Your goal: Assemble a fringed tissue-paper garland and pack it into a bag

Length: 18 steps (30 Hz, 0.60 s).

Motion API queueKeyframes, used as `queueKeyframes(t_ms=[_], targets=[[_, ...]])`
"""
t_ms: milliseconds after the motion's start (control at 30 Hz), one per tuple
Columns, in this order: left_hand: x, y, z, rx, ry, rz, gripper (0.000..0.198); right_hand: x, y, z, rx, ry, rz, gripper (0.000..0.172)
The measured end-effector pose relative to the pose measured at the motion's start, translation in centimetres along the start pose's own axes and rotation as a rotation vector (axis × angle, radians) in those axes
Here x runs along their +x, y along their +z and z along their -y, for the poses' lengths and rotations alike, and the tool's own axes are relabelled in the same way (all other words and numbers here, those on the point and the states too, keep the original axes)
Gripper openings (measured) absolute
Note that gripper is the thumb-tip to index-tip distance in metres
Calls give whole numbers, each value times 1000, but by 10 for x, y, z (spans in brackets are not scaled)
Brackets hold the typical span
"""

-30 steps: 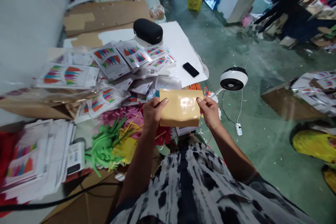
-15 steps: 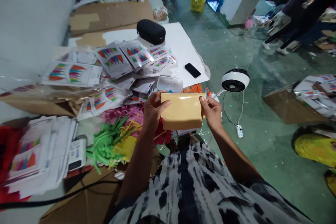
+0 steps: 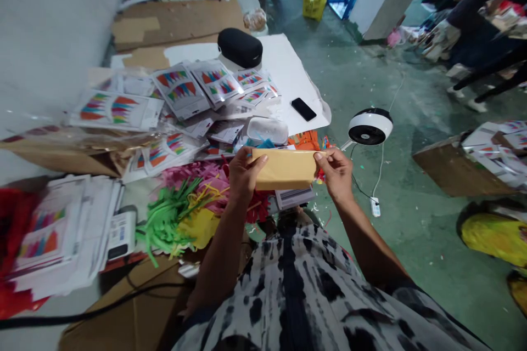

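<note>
I hold a flat tan packet [image 3: 285, 169] in a clear wrapper up in front of me, its top edge tipped away so it looks short. My left hand [image 3: 244, 175] pinches its left end, thumb on top. My right hand [image 3: 337, 172] pinches its right end the same way. Under the packet lie loose paper fringes in pink, green and yellow [image 3: 185, 214], and a white printed card [image 3: 294, 196]. A clear plastic tub [image 3: 267, 130] sits just beyond the packet.
Bagged cards with coloured fan prints [image 3: 181, 93] cover the work surface, with a white stack [image 3: 61, 230] at the left. A black case [image 3: 240, 47] and a phone [image 3: 303, 109] lie farther back. A small white fan [image 3: 369, 126] stands on the green floor. A person [image 3: 473, 16] stands at the far right.
Both hands have tipped the packet's top edge away from me, so its face shows narrower than before. The grip at the two ends stays the same.
</note>
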<state>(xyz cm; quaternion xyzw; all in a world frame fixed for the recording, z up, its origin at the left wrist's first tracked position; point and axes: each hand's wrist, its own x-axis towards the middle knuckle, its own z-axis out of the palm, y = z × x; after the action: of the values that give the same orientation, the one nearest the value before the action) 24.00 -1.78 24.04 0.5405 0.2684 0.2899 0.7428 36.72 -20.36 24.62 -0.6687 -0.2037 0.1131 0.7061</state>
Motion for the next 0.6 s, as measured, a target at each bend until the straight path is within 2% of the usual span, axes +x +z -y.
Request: queueKeyframes(t_ms=[133,200,300,433,600], targets=[[-5,5,3,-16,34,-27,36,-3,1,0,56,16,-44,30],[-7,7,3,-15,43,-22,34,-2,-2,2,84,82,14,27],[-10,10,1,4,46,-44,32,-2,-6,5,78,176,129,37],[-13,15,2,-8,31,-47,31,-5,-4,6,87,192,52,25],[-12,11,9,-95,-61,3,32,-7,1,-3,196,292,21,29]])
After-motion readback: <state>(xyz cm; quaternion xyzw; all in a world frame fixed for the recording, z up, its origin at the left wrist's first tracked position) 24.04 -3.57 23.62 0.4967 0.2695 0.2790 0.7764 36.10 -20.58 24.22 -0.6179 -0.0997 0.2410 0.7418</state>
